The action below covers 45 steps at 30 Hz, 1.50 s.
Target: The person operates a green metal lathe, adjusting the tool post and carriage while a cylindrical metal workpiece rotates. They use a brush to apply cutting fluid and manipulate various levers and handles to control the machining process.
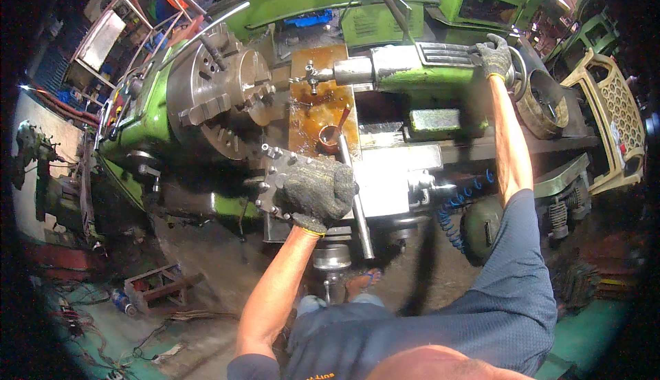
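Note:
My left hand (pixel 317 189), in a dark grey knit glove, is closed at the lathe's tool post (pixel 269 186), against the long steel lever (pixel 361 225). The palm side is hidden. Bolt heads show round the post's edge. My right hand (pixel 493 58), gloved alike, lies over the far right end of the green tailstock (pixel 402 81), beside its handwheel (pixel 520 77). Its fingers are apart, with no object visible in them. The tailstock's steel quill (pixel 352 70) points left and carries a drill chuck (pixel 314 74) with a bit, facing the large jaw chuck (pixel 220 91).
A brown cup with a brush (pixel 330 138) stands on an oily tan plate (pixel 302 122) behind my left hand. A bright metal slide (pixel 388 187) lies to its right. A round tub (pixel 543 108), a beige plastic chair (pixel 608 122) and a coiled blue hose (pixel 454 222) are at right.

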Each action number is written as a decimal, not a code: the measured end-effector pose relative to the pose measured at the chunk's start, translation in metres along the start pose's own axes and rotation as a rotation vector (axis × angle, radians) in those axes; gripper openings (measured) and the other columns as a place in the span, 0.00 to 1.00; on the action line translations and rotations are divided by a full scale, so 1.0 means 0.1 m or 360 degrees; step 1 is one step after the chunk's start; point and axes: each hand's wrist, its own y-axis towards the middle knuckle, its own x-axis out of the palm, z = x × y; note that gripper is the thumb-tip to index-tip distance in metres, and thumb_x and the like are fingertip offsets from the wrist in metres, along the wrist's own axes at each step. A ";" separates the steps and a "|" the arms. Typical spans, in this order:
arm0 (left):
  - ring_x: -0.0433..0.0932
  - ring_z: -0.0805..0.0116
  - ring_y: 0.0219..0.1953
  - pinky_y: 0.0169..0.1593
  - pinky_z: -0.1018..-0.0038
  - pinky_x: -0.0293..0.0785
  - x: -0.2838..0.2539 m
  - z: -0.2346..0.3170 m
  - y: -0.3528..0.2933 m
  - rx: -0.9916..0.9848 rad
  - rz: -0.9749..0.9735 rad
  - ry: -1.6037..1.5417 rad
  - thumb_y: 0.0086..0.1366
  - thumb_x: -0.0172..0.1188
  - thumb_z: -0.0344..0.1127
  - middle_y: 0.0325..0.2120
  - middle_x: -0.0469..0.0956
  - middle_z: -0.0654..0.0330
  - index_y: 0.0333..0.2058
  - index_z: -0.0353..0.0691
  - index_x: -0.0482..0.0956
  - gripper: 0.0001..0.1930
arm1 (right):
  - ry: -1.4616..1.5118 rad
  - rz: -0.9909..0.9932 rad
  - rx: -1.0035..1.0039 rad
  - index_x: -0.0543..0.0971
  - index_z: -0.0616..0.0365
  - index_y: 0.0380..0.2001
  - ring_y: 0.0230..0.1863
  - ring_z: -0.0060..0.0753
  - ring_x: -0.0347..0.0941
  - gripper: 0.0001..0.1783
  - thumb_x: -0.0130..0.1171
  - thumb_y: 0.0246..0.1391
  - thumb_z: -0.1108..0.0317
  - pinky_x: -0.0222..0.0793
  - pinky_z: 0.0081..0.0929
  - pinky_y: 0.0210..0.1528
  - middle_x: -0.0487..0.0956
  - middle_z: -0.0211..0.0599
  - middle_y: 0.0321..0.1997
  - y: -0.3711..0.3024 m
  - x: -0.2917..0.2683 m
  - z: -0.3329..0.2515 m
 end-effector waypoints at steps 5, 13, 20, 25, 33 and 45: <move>0.72 0.53 0.18 0.25 0.58 0.67 0.01 -0.05 -0.07 -0.0028 -0.0030 -0.0085 0.52 0.62 0.40 0.13 0.71 0.57 0.16 0.49 0.76 0.09 | 0.0387 0.0283 -0.0172 0.82 0.55 0.51 0.43 0.33 0.81 0.28 0.77 0.43 0.67 0.77 0.33 0.51 0.85 0.37 0.42 -0.01 0.14 -0.01; 0.82 0.56 0.26 0.32 0.58 0.77 -0.13 -0.06 -0.10 -0.0253 0.0162 -0.0055 0.66 0.64 0.44 0.24 0.80 0.53 0.54 0.39 0.78 0.21 | 0.1257 -0.0551 -0.0151 0.75 0.61 0.60 0.47 0.27 0.78 0.30 0.72 0.54 0.75 0.75 0.26 0.54 0.82 0.35 0.48 -2.20 -0.77 -1.86; 0.84 0.48 0.45 0.50 0.60 0.80 -0.57 -0.19 -0.14 -0.0313 0.0132 -0.0872 0.68 0.63 0.34 0.49 0.82 0.45 0.65 0.33 0.69 0.28 | 0.1701 -0.0805 0.0073 0.70 0.61 0.65 0.50 0.26 0.78 0.40 0.72 0.48 0.82 0.78 0.25 0.53 0.81 0.36 0.50 -3.61 -1.44 -3.09; 0.82 0.55 0.52 0.58 0.63 0.77 -1.10 -0.82 -0.58 -0.0517 -0.0035 -0.1421 0.67 0.55 0.21 0.49 0.82 0.50 0.55 0.35 0.78 0.18 | 0.1560 -0.0816 0.0031 0.68 0.59 0.68 0.49 0.25 0.77 0.44 0.75 0.47 0.80 0.77 0.26 0.54 0.79 0.34 0.50 -4.36 -1.25 -3.71; 0.83 0.63 0.50 0.58 0.66 0.78 -1.52 -1.82 -1.11 -0.0852 -0.0304 -0.1675 0.74 0.47 0.27 0.48 0.83 0.53 0.53 0.33 0.79 0.15 | 0.1478 -0.0876 0.0259 0.70 0.58 0.66 0.53 0.28 0.77 0.44 0.76 0.44 0.77 0.76 0.29 0.58 0.79 0.35 0.54 -5.25 -0.55 -4.15; 0.79 0.69 0.53 0.59 0.70 0.76 -1.78 -1.99 -1.36 -0.1020 -0.0287 -0.1834 0.71 0.53 0.21 0.51 0.80 0.57 0.55 0.35 0.78 0.16 | 0.1000 -0.0955 -0.0276 0.80 0.56 0.58 0.50 0.32 0.80 0.33 0.74 0.45 0.75 0.77 0.30 0.54 0.81 0.39 0.52 -5.43 -0.44 -4.31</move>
